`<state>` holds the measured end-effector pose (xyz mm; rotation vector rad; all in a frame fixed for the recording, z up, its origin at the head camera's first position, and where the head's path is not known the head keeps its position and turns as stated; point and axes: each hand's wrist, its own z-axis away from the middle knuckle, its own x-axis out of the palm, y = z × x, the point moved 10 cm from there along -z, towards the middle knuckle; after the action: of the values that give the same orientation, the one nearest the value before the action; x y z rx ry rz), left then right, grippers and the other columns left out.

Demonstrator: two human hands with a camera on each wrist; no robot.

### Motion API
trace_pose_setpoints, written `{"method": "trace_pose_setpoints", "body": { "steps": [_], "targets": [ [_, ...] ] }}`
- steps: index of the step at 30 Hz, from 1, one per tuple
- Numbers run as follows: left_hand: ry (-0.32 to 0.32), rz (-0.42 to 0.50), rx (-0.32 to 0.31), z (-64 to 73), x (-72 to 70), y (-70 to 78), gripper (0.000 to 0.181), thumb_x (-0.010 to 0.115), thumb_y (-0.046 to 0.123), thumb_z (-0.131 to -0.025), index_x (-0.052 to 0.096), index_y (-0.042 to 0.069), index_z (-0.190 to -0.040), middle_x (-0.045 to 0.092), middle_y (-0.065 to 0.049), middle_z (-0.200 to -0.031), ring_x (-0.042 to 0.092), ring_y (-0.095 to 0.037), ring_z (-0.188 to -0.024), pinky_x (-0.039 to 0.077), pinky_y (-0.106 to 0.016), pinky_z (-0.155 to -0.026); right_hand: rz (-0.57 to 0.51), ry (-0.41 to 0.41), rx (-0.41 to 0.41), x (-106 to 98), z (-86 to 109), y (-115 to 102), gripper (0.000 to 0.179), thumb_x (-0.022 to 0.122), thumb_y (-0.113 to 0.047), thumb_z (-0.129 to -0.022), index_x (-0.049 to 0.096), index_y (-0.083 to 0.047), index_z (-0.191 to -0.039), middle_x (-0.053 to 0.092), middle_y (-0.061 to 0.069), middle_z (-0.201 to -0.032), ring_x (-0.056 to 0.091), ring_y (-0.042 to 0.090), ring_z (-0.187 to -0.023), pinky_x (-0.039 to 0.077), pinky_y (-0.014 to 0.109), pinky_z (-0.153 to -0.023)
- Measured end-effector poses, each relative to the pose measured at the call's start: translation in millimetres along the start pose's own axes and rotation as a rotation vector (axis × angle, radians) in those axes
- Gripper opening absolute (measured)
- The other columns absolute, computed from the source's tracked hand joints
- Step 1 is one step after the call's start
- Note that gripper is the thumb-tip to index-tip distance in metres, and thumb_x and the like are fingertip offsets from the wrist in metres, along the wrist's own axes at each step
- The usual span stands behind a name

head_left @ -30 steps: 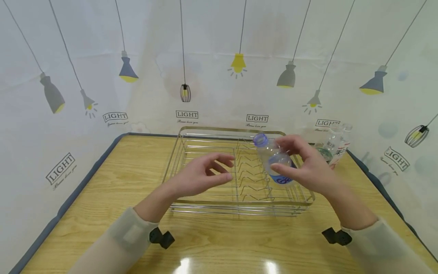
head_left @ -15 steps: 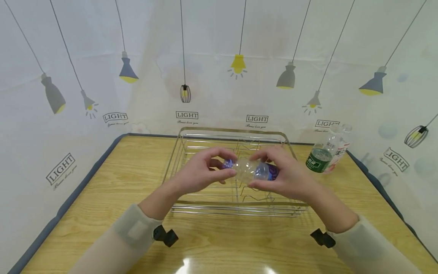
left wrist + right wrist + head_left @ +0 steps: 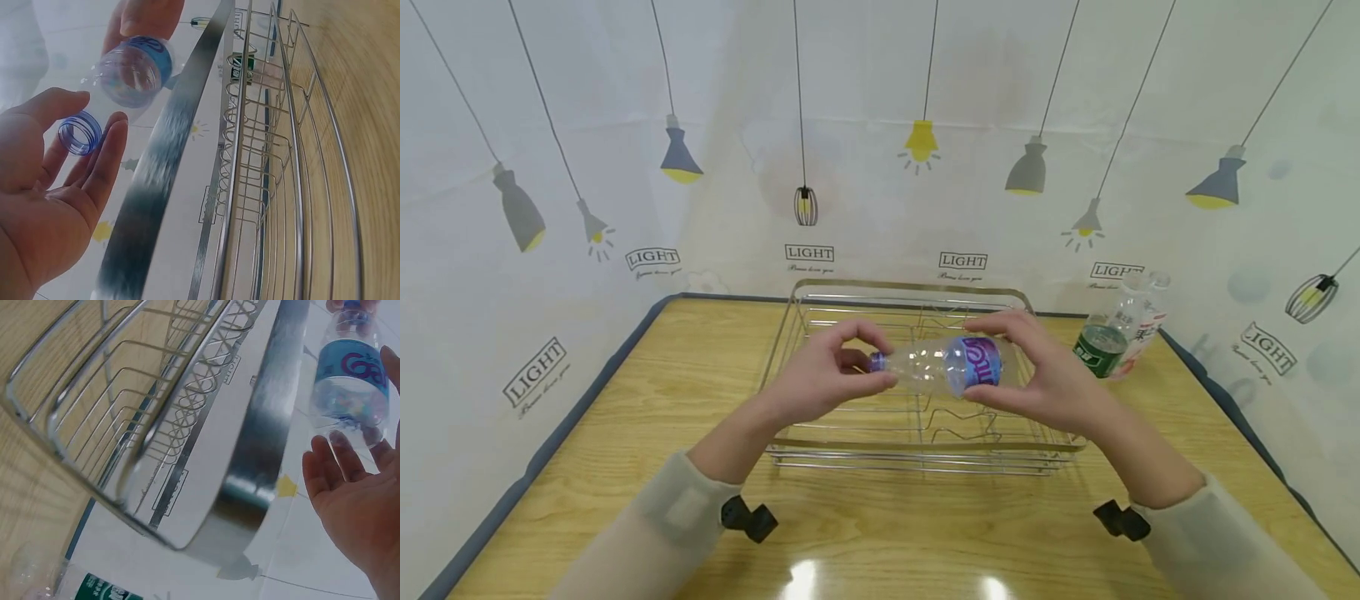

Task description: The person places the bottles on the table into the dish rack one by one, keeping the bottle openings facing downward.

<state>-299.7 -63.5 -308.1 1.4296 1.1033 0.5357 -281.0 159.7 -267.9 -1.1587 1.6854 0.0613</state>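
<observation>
A clear plastic bottle (image 3: pixel 925 367) with a blue and purple label lies sideways in the air over the wire dish rack (image 3: pixel 917 447). My left hand (image 3: pixel 823 371) pinches its blue open neck between thumb and fingers; in the left wrist view the bare threaded mouth (image 3: pixel 80 133) shows no cap. At the base end, my right hand (image 3: pixel 1048 379) holds the bottle with thumb below and fingers above. In the right wrist view the fingertips of the right hand (image 3: pixel 356 487) touch around the bottle's base.
On the table (image 3: pixel 865 533), right of the rack, stand a bottle with a green label (image 3: pixel 1101 346) and another with a white and pink label (image 3: pixel 1138 342). A cloth backdrop (image 3: pixel 865 125) printed with lamps rises behind the table.
My right hand has brought the bottle left and turned it from tilted to sideways. My left hand has taken hold of its neck; lately both have shifted slightly and the label has rotated into view.
</observation>
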Motion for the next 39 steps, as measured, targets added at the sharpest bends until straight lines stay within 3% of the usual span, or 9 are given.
{"method": "trace_pose_setpoints", "body": {
  "steps": [4, 7, 10, 17, 26, 32, 39],
  "targets": [
    [0.009, 0.001, 0.004, 2.0, -4.5, -1.8, 0.029, 0.082, 0.007, -0.097, 0.066, 0.011, -0.121, 0.065, -0.01, -0.129, 0.07, -0.022, -0.096, 0.06, -0.028, -0.078, -0.054, 0.001, 0.039, -4, 6.4, 12, 0.076, 0.093, -0.013, -0.088, 0.057, -0.015, -0.154, 0.061, 0.005, -0.146, 0.061, 0.014, -0.124, 0.05, 0.019, -0.11],
    [0.003, 0.01, 0.022, 2.3, -4.8, -1.8, 0.027, 0.081, 0.004, -0.097, 0.065, 0.008, -0.118, 0.066, -0.011, -0.131, 0.071, -0.021, -0.095, 0.062, -0.027, -0.078, -0.137, -0.004, 0.069, -5, 9.3, 20, 0.073, 0.089, -0.007, -0.092, 0.054, -0.013, -0.155, 0.059, 0.009, -0.152, 0.063, 0.009, -0.123, 0.048, 0.011, -0.109],
    [-0.007, 0.012, 0.019, 1.6, -3.9, -3.6, 0.028, 0.08, 0.004, -0.098, 0.065, 0.007, -0.12, 0.065, -0.013, -0.133, 0.072, -0.022, -0.098, 0.063, -0.028, -0.079, -0.2, -0.006, 0.084, -5, 10.8, 24, 0.069, 0.085, -0.003, -0.094, 0.053, -0.012, -0.155, 0.059, 0.012, -0.154, 0.065, 0.006, -0.12, 0.05, 0.011, -0.107],
    [-0.065, -0.077, -0.013, -5.3, 5.5, -9.2, 0.064, 0.084, 0.018, -0.098, 0.056, 0.022, -0.155, 0.062, -0.01, -0.146, 0.068, -0.032, -0.128, 0.062, -0.041, -0.102, -0.191, 0.016, 0.002, -6, 6.5, 16, 0.073, 0.084, 0.001, -0.093, 0.053, -0.013, -0.158, 0.06, 0.01, -0.153, 0.064, 0.007, -0.123, 0.052, 0.014, -0.107],
    [-0.098, -0.12, 0.012, -10.9, 22.4, -0.6, 0.073, 0.087, 0.02, -0.096, 0.054, 0.02, -0.161, 0.059, -0.01, -0.149, 0.066, -0.032, -0.125, 0.062, -0.039, -0.101, -0.169, 0.031, -0.062, -2, -5.2, -1, 0.076, 0.085, 0.001, -0.092, 0.054, -0.012, -0.16, 0.062, 0.011, -0.145, 0.066, 0.016, -0.118, 0.054, 0.019, -0.106],
    [-0.085, -0.121, -0.01, -11.6, 23.4, -2.4, 0.08, 0.09, 0.018, -0.092, 0.052, 0.023, -0.162, 0.059, -0.011, -0.148, 0.066, -0.031, -0.125, 0.062, -0.042, -0.102, -0.158, 0.043, -0.057, -1, -9.0, -3, 0.074, 0.085, 0.0, -0.092, 0.055, -0.012, -0.159, 0.06, 0.011, -0.146, 0.066, 0.02, -0.116, 0.055, 0.02, -0.104],
    [-0.061, -0.188, -0.015, -11.2, 21.6, -6.5, 0.079, 0.091, 0.026, -0.092, 0.052, 0.026, -0.161, 0.062, -0.005, -0.148, 0.063, -0.028, -0.13, 0.056, -0.052, -0.111, -0.148, 0.045, -0.025, 0, -11.6, -3, 0.075, 0.086, -0.003, -0.092, 0.054, -0.012, -0.16, 0.061, 0.01, -0.145, 0.066, 0.019, -0.116, 0.055, 0.022, -0.104]
  ]
}}
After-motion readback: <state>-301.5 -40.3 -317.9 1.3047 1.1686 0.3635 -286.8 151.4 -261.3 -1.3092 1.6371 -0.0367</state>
